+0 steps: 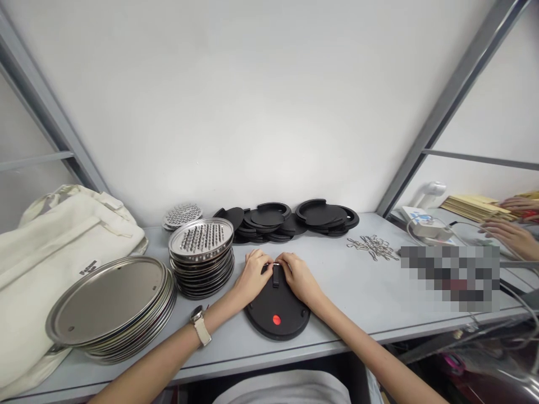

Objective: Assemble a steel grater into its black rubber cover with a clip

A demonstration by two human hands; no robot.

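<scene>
Left hand (254,271) and right hand (298,276) pinch what seems a metal hook (276,264); the disc (278,303) lies flat, therefore steady, beneath.

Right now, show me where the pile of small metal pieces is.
In the head view, the pile of small metal pieces lies on the grey table, to the right of both the black discs along the wall and the right hand.

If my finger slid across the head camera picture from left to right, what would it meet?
Cream bag → stack of big metal plates → stack of grater discs → black round board with a red spot → pile of small metal loops → white box → another person's hand.
</scene>
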